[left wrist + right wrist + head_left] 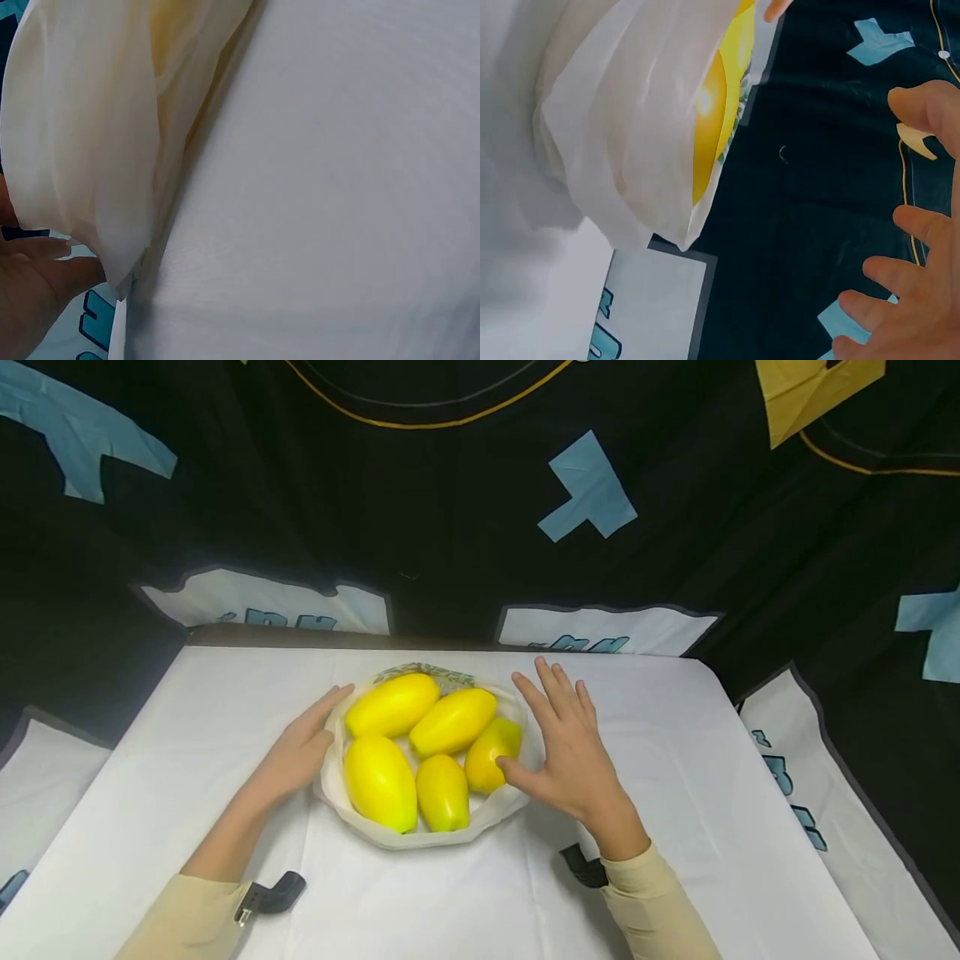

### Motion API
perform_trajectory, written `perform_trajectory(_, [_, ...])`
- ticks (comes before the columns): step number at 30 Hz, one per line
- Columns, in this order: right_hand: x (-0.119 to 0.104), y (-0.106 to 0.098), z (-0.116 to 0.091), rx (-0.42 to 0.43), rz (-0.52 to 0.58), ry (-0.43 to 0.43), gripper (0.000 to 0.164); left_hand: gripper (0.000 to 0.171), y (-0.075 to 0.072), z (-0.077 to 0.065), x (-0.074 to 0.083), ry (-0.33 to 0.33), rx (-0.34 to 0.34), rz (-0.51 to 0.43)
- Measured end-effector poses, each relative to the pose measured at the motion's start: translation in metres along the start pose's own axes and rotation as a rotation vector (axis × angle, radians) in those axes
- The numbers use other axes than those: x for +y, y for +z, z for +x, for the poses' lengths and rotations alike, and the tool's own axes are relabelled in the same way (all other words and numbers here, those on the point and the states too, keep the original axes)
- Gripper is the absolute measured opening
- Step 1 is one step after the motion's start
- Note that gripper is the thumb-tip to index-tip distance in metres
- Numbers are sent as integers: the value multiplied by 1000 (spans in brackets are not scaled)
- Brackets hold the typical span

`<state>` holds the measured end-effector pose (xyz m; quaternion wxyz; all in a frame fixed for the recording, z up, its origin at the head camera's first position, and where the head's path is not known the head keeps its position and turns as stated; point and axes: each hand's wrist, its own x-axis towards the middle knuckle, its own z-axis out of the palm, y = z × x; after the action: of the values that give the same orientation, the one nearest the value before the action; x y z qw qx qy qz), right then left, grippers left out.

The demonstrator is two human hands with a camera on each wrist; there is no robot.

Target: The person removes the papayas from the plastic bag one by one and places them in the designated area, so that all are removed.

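Note:
Several yellow mangoes (379,783) sit in a white cloth bag (450,839) with its mouth wide and a leaf-patterned patch (461,677) at the far side. My left hand (302,747) is at the bag's left rim, index finger stretched forward. In the left wrist view its thumb (79,276) is right at the bag's edge. Over on the right, my right hand (566,756) is spread beside the bag, its thumb overlapping the rightmost mango (491,750) in the head view. The right wrist view has these spread fingers (900,277) apart from the bag.
The bag stands on a table under a white cloth (675,827). Behind it hangs a black curtain (450,510) with blue and yellow patches. Black wrist mounts (277,893) stick out from both sleeves, close above the table.

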<state>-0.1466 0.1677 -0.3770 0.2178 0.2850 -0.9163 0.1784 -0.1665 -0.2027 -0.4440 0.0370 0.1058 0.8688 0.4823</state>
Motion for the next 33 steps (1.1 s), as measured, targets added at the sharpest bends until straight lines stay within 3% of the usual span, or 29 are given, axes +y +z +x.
perform_trajectory(5, [-1,7,1,-46,81,1,89,64,2,-3,-4,0,-32,-16])
perform_trajectory(13, [-8,21,6,-240,187,85,74,59,0,-5,-2,25,-34,4])
perform_trajectory(17, [-10,30,8,-311,153,154,75,57,0,-3,-1,31,-30,3])
perform_trajectory(24, [-13,44,8,-381,74,266,93,59,-1,0,0,9,-33,17])
perform_trajectory(33, [-12,53,6,-395,58,281,100,59,-1,0,-3,9,-42,15])
